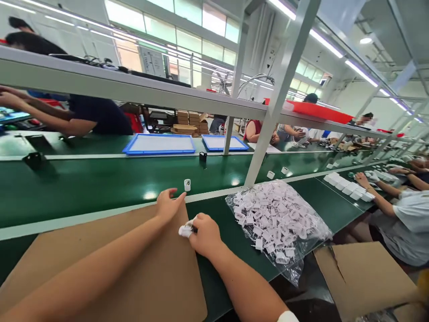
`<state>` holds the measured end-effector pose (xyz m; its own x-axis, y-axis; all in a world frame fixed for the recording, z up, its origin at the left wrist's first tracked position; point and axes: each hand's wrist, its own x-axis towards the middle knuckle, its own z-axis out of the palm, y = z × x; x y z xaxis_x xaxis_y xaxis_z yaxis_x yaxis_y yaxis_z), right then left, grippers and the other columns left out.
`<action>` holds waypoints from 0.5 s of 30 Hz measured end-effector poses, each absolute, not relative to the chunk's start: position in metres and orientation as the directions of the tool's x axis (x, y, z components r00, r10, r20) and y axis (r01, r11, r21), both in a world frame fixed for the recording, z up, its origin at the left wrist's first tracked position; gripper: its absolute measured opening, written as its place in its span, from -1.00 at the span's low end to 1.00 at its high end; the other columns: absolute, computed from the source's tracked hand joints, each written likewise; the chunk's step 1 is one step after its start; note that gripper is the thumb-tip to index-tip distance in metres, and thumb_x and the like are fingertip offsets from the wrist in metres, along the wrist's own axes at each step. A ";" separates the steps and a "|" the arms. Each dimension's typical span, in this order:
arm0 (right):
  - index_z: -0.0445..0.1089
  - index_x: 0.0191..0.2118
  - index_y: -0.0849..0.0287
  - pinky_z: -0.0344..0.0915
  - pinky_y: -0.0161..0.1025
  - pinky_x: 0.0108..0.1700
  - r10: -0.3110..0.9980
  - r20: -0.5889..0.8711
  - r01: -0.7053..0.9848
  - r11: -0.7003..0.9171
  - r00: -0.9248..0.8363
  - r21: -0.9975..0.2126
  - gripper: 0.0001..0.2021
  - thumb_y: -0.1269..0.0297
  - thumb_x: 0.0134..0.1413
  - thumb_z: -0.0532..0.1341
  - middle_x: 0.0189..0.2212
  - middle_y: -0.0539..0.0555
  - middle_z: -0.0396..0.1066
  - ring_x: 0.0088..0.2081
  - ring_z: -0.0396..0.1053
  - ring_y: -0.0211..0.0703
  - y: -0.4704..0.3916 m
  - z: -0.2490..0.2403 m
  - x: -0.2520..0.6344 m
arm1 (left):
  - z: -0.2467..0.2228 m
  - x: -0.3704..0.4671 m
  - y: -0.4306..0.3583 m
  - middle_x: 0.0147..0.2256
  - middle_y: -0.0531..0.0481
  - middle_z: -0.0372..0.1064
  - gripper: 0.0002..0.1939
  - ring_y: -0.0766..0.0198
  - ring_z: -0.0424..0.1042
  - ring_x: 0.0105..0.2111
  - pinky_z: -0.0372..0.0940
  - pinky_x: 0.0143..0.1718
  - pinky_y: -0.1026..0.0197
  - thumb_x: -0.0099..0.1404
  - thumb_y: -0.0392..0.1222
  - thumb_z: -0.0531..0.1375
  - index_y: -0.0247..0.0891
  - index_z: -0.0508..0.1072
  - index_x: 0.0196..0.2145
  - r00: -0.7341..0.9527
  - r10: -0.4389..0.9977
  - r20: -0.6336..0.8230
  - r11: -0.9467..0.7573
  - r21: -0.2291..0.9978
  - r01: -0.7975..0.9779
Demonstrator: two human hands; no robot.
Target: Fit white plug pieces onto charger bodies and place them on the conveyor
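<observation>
My left hand point(168, 206) reaches over the far edge of a brown cardboard sheet point(140, 250), its thumb and fingers apart with nothing between them. Just beyond its fingertips, a small white plastic housing point(187, 184) with a dark opening stands on the green belt point(134, 174). My right hand point(206, 235) is closed around a white plastic piece point(185, 230), partly covered by the fingers and somewhat blurred. To the right of that hand lies a clear plastic bag point(295, 264) spread under a heap of white plastic parts point(275, 214).
Blue-rimmed trays point(159, 153) lie across the belt. A slanting metal post point(275, 103) rises beyond the bag and carries a shelf point(150, 91). Black blocks point(203, 156) sit on the belt. A co-worker's hand point(362, 180) is near white boxes point(348, 187) at right; a cardboard box point(372, 277) is below.
</observation>
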<state>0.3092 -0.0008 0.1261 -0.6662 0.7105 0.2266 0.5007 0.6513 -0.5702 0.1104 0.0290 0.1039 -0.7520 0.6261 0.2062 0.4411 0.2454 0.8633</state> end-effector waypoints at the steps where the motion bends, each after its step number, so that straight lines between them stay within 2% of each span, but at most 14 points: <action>1: 0.59 -0.28 0.13 0.25 -0.24 -0.29 0.762 0.262 0.432 0.574 -0.592 -0.695 -0.90 0.29 0.05 0.35 -0.30 0.03 0.43 -0.29 0.38 -0.16 0.001 0.127 0.308 | 0.109 0.107 0.041 0.09 -0.29 0.38 -0.42 -0.16 0.33 0.15 0.21 0.23 -0.08 0.04 0.11 0.31 -0.30 0.43 -0.07 -0.762 0.610 0.215 0.268 0.850 0.454; 3: 0.60 -0.29 0.13 0.25 -0.25 -0.31 0.858 0.209 0.180 0.325 -0.468 -0.928 -0.82 0.16 0.00 0.41 -0.35 0.00 0.43 -0.37 0.34 -0.21 0.006 0.130 0.305 | 0.117 0.101 0.061 0.21 -0.41 0.28 -0.30 -0.26 0.18 0.27 0.13 0.27 -0.12 0.00 0.12 0.38 -0.36 0.42 0.01 -0.778 0.599 0.187 0.395 0.777 0.491; 4: 0.59 -0.32 0.13 0.24 -0.26 -0.34 0.887 0.125 0.031 0.154 -0.444 -0.988 -0.77 0.11 -0.07 0.45 -0.39 -0.01 0.44 -0.40 0.32 -0.23 0.008 0.131 0.304 | 0.121 0.098 0.069 0.21 -0.44 0.28 -0.30 -0.29 0.18 0.27 0.15 0.24 -0.11 0.02 0.12 0.39 -0.38 0.42 0.02 -0.781 0.605 0.156 0.451 0.741 0.497; 5: 0.58 -0.35 0.15 0.23 -0.27 -0.36 0.894 0.031 -0.094 -0.013 -0.447 -0.995 -0.72 0.09 -0.16 0.49 -0.43 -0.02 0.44 -0.42 0.31 -0.24 0.011 0.131 0.303 | 0.124 0.095 0.075 0.16 -0.45 0.34 -0.35 -0.29 0.24 0.23 0.21 0.17 -0.09 0.07 0.10 0.37 -0.39 0.44 0.00 -0.778 0.616 0.118 0.493 0.713 0.499; 7: 0.54 -0.40 0.16 0.22 -0.29 -0.39 0.867 -0.112 -0.232 -0.252 -0.486 -0.940 -0.66 0.07 -0.29 0.53 -0.50 -0.02 0.44 -0.44 0.32 -0.24 0.016 0.132 0.302 | 0.128 0.091 0.080 -0.01 -0.39 0.49 -0.54 -0.23 0.41 0.07 0.29 0.00 0.00 0.18 0.04 0.28 -0.38 0.51 -0.09 -0.757 0.651 0.061 0.509 0.704 0.495; 10: 0.50 -0.38 0.17 0.25 -0.31 -0.41 0.829 -0.180 -0.263 -0.363 -0.530 -0.894 -0.62 0.04 -0.29 0.53 -0.50 -0.01 0.45 -0.45 0.36 -0.24 0.022 0.130 0.303 | 0.132 0.087 0.072 -0.16 -0.26 0.56 -0.67 -0.09 0.51 -0.11 0.30 -0.17 0.10 0.27 -0.05 0.17 -0.34 0.56 -0.17 -0.695 0.715 0.072 0.444 0.722 0.531; 15: 0.48 -0.31 0.14 0.31 -0.30 -0.37 0.757 -0.223 -0.274 -0.470 -0.615 -0.839 -0.64 0.10 -0.23 0.51 -0.44 0.00 0.47 -0.41 0.38 -0.24 0.021 0.129 0.304 | 0.131 0.094 0.010 -0.18 -0.07 0.58 -0.61 0.06 0.50 -0.16 0.33 -0.17 0.20 0.22 0.06 0.23 -0.24 0.60 -0.12 -0.537 0.827 0.166 0.256 0.739 0.623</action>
<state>0.3042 0.0205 0.1287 -0.6146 0.7566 -0.2232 -0.2742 -0.4702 -0.8389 0.0937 0.0100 0.1309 -0.5366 0.8273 0.1664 0.6234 0.2557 0.7389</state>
